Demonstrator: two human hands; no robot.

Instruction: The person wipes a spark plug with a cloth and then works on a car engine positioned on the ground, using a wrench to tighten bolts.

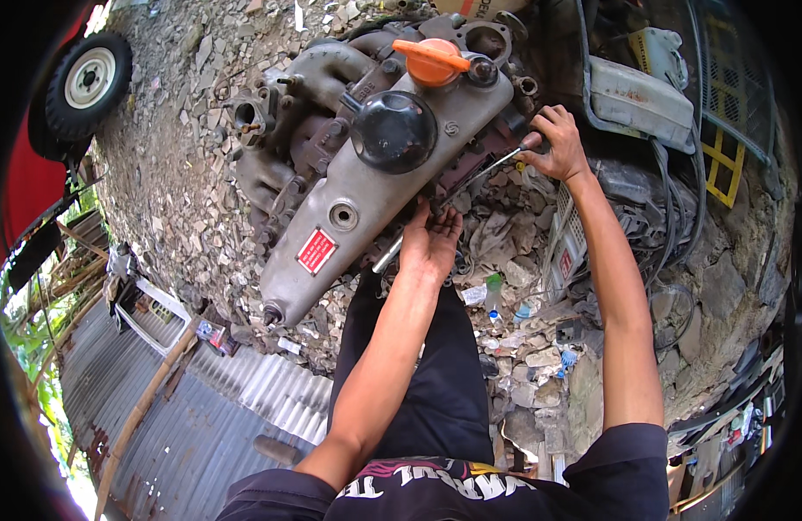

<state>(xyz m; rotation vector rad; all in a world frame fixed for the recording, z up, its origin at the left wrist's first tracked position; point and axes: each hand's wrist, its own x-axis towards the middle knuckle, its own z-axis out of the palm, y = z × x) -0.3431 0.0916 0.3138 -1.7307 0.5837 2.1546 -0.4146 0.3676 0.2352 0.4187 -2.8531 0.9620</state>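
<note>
A large engine with a long grey valve cover (310, 208) sits in front of me. It carries an orange filler cap (433, 62) and a round black housing (394, 132). My right hand (559, 148) is closed round the brown handle of a screwdriver (505, 161), whose long shaft slants down-left to the engine's side, where its tip is hidden. Beside the cover's lower edge, my left hand (429, 246) is palm up with curled fingers against the engine side. A shiny metal bar (387, 257) sticks out beside this hand; whether the fingers grip it is hidden.
Broken stone and litter cover the ground (192, 148). A wheel (89, 82) of a red vehicle stands far left. Grey metal boxes (640, 102), cables and a yellow frame (724, 165) crowd the right. Corrugated sheets (218, 417) lie lower left; a small bottle (493, 297) lies near my legs.
</note>
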